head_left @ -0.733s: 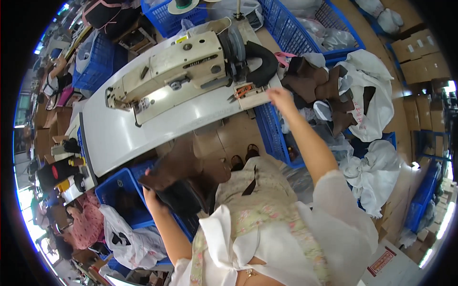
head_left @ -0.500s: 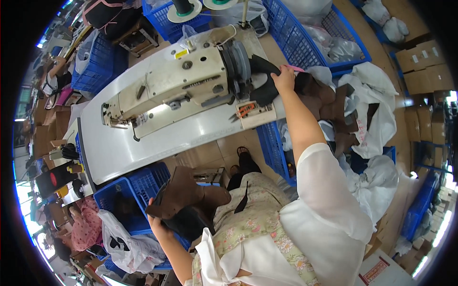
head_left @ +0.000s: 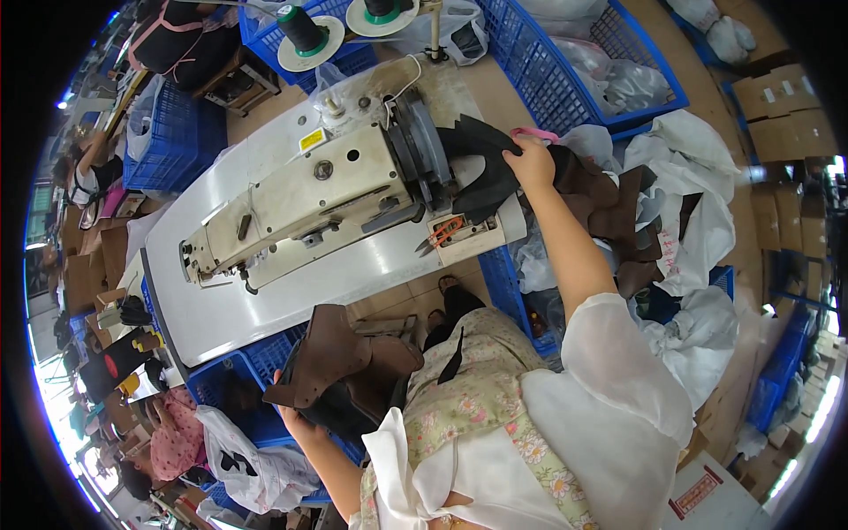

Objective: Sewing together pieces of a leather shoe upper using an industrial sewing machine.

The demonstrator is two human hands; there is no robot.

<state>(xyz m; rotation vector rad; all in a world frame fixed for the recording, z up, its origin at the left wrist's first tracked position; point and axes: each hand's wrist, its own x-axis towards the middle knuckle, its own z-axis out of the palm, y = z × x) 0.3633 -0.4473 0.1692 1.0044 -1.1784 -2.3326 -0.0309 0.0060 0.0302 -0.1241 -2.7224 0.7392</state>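
Note:
My left hand (head_left: 296, 417) is closed on brown leather pieces (head_left: 329, 353) with black lining, holding them low beside my lap. Most of its fingers are hidden under the pieces. My right hand (head_left: 533, 163) reaches past the far right end of the sewing machine (head_left: 309, 181) and pinches the edge of a black cut piece (head_left: 486, 168). That piece lies against the machine's handwheel (head_left: 420, 146). A pink loop (head_left: 536, 134) shows right behind my right hand. Orange-handled snips (head_left: 444, 233) lie on the table's right end, below the black piece.
The white table (head_left: 291, 309) carries the machine; thread cones (head_left: 303, 34) stand behind it. More brown pieces (head_left: 632, 221) and white sacks (head_left: 693, 168) are heaped at right. Blue crates stand at the back (head_left: 565, 88) and lower left (head_left: 225, 384). Other people sit at far left.
My right hand has lifted and spread the black piece, so more of it shows. The brown pieces in my left hand are a little more upright. The whole view has shifted slightly.

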